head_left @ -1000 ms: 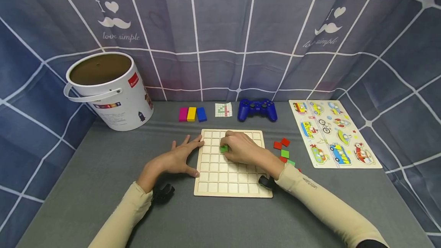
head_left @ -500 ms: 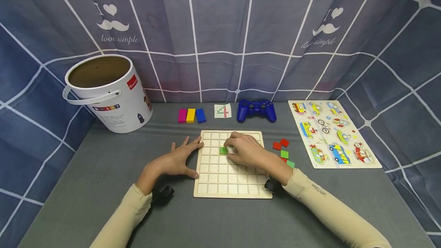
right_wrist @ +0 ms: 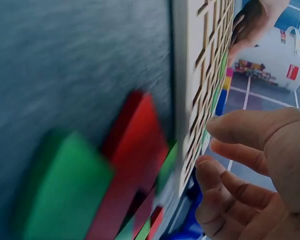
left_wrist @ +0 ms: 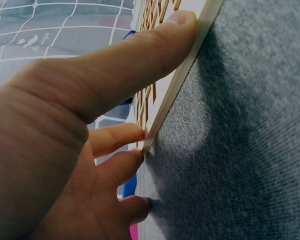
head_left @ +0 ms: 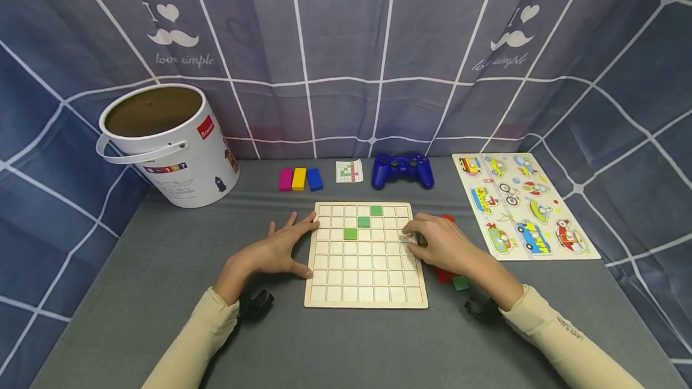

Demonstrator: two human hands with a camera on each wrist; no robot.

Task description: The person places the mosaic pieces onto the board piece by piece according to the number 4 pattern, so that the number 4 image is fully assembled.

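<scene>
A wooden grid board (head_left: 366,304) lies on the grey table with three green square tiles (head_left: 350,234) in a diagonal row in its upper cells. My left hand (head_left: 276,251) rests at the board's left edge, fingers spread; in the left wrist view the thumb (left_wrist: 140,50) lies along the rim. Over the board's right edge is my right hand (head_left: 440,245), its fingers loosely bent, and the right wrist view shows no tile between thumb and fingers. Below and beside it lie loose red tiles (head_left: 444,275) and green tiles (head_left: 461,283), partly hidden by the hand.
Behind the board lie magenta, yellow and blue blocks (head_left: 300,179), a small printed grid card (head_left: 349,171) and a blue game controller (head_left: 402,171). A picture puzzle board (head_left: 521,209) is at the right. A white bucket (head_left: 178,167) stands back left.
My right hand has let go of the green tile, leaving it in a cell, and has moved right to the board's edge, uncovering two other green tiles. The left hand has stayed put.
</scene>
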